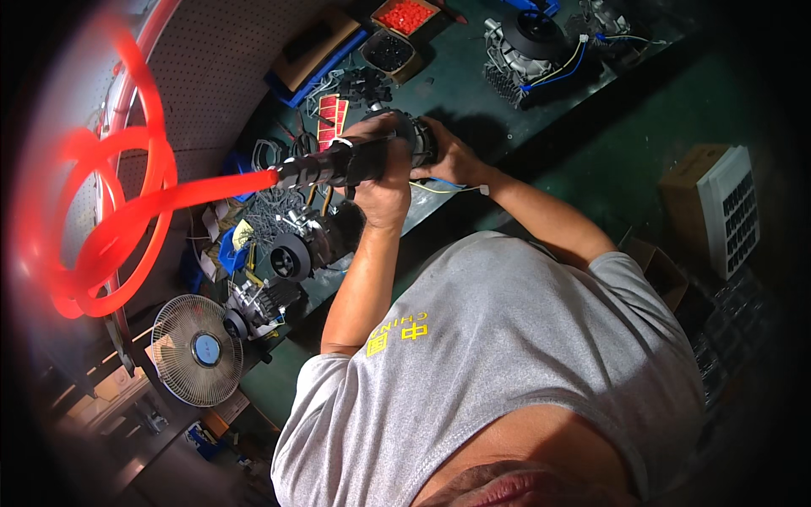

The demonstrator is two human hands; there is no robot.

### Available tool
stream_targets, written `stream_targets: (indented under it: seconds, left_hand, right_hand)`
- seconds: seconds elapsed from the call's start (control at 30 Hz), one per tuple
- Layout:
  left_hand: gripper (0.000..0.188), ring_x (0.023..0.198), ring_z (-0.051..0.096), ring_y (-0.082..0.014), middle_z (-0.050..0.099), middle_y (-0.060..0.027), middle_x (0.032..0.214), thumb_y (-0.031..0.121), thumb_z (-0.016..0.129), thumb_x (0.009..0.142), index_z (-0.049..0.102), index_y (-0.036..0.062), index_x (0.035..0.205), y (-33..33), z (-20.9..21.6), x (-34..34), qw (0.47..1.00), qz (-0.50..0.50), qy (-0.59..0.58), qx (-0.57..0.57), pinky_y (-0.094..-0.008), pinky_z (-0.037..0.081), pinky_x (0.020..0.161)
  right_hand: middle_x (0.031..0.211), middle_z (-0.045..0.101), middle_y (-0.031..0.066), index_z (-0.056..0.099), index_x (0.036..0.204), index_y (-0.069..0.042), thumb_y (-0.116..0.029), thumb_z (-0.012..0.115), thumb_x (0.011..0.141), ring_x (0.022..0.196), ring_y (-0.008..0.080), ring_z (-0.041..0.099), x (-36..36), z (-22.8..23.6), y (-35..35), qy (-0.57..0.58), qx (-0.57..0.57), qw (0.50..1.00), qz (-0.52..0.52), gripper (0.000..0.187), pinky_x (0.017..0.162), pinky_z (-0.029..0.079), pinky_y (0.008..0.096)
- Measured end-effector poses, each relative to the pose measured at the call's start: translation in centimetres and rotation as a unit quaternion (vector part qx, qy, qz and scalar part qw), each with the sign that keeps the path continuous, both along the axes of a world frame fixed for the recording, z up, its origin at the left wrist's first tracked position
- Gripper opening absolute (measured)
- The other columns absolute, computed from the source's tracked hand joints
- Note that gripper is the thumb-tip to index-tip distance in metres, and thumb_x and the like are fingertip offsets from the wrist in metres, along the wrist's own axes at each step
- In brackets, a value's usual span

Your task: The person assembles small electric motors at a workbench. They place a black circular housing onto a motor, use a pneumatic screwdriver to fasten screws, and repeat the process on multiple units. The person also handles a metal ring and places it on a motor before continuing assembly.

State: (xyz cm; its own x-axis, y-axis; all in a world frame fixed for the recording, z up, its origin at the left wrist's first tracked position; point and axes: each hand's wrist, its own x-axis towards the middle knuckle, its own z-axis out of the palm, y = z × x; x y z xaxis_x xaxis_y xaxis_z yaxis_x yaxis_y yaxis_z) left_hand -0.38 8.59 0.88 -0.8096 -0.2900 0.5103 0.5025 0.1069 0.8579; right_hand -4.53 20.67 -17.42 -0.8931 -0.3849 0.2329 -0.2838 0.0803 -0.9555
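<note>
My left hand (382,193) is wrapped round a black air-powered screwdriver (325,167). A red coiled air hose (211,188) runs from the tool's rear end to the left. The tool points at a dark round motor assembly (420,142) on the bench; its tip is hidden by my hand. My right hand (452,159) grips the near right side of this assembly, fingers curled against it. Blue and yellow wires with a white connector (483,190) trail out below my right wrist.
Similar motor assemblies stand left (308,241) and far right (528,46) on the green bench (473,63). Bins of red caps (405,15) and black parts (389,52) sit at the back. A fan (198,350) is at lower left, a carton (694,182) at right.
</note>
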Motion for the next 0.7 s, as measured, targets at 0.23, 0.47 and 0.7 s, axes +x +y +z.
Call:
stream_targets:
  seconds: [0.23, 0.47, 0.7]
  left_hand:
    - [0.030, 0.095, 0.070, -0.0171, 0.074, -0.0100, 0.107, -0.002, 0.078, 0.081, 0.069, -0.0014, 0.109, 0.9, 1.6, -0.5, 0.988, -0.104, -0.116, -0.017, -0.0327, 0.056, 0.089]
    - [0.022, 0.092, 0.069, -0.0175, 0.073, -0.0095, 0.102, -0.002, 0.075, 0.081, 0.069, -0.0002, 0.102, 1.6, 1.4, -0.9, 0.989, -0.088, -0.111, -0.053, -0.0345, 0.056, 0.089]
    - [0.016, 0.095, 0.068, -0.0192, 0.071, -0.0090, 0.100, -0.004, 0.073, 0.081, 0.067, 0.0000, 0.096, 1.0, 1.2, -1.1, 0.993, -0.083, -0.080, -0.020, -0.0367, 0.055, 0.091]
  right_hand:
    - [0.141, 0.057, 0.0174, 0.037, 0.153, -0.006, -0.027, 0.101, 0.063, 0.133, 0.0329, 0.056, -0.4, -1.7, -0.4, -0.049, -0.077, 0.995, 0.026, 0.112, 0.112, 0.046, 0.0423]
    - [0.140, 0.056, 0.0159, 0.037, 0.152, -0.006, -0.027, 0.101, 0.062, 0.132, 0.0317, 0.055, -0.3, -1.2, -0.5, -0.050, -0.077, 0.995, 0.031, 0.112, 0.112, 0.046, 0.0421]
    - [0.138, 0.057, 0.0146, 0.038, 0.151, -0.006, -0.025, 0.101, 0.062, 0.130, 0.0306, 0.055, -0.1, -1.7, -0.4, -0.022, -0.067, 0.997, 0.012, 0.110, 0.112, 0.045, 0.0419]
